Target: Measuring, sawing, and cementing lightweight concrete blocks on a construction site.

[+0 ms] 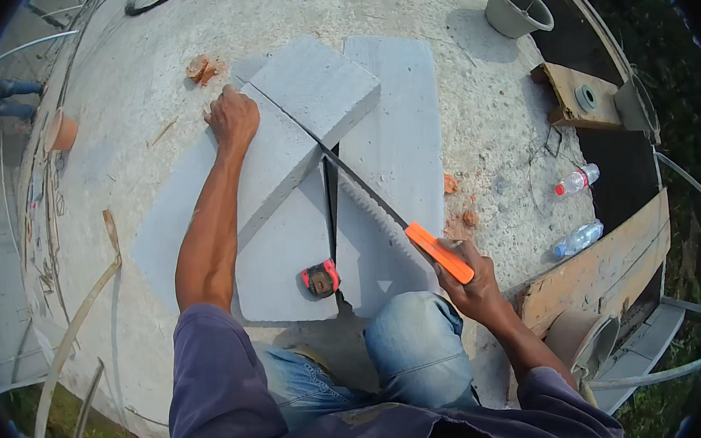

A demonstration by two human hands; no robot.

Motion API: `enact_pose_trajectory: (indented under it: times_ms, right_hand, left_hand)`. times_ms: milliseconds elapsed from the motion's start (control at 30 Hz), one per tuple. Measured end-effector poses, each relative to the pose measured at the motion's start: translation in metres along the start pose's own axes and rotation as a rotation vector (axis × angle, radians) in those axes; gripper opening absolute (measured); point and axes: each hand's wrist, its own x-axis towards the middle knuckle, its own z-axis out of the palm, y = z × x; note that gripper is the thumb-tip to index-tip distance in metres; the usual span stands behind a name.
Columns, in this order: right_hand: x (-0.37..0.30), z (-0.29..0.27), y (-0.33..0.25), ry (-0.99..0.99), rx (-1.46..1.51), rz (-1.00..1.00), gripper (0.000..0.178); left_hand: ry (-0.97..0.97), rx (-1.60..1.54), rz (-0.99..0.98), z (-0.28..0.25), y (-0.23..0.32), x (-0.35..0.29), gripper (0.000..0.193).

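The right hand (474,281) is closed around the orange handle of a saw (365,194), whose blade runs up into a cut in the grey block (300,115). Beyond it, the left hand (231,117) lies flat, fingers spread, on the block's left end.

matt grey porous block (293,132), glossy orange plastic saw handle (439,252), rough concrete floor (145,62).

Outdoor building site — rough concrete slab (184,33), grey bucket (517,6), plank (597,268).
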Motion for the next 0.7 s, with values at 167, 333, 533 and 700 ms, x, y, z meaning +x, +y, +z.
enact_pose_trajectory:
  times_ms: [167,333,533,700]
  right_hand:
    - [0.077,0.019,-0.025,-0.141,-0.009,0.110,0.029]
    - [0.050,0.019,-0.003,-0.141,0.022,0.118,0.026]
    - [-0.013,-0.032,-0.004,0.057,-0.035,0.065,0.020]
    - [-0.002,-0.017,0.031,-0.084,-0.048,0.072,0.022]
  left_hand:
    - [0.008,-0.088,0.095,-0.001,0.004,0.005,0.027]
    - [0.014,-0.034,0.042,0.011,-0.010,-0.020,0.025]
    - [0.026,-0.058,0.076,0.007,0.011,-0.030,0.026]
    - [-0.005,-0.176,0.064,-0.001,-0.032,-0.030,0.046]
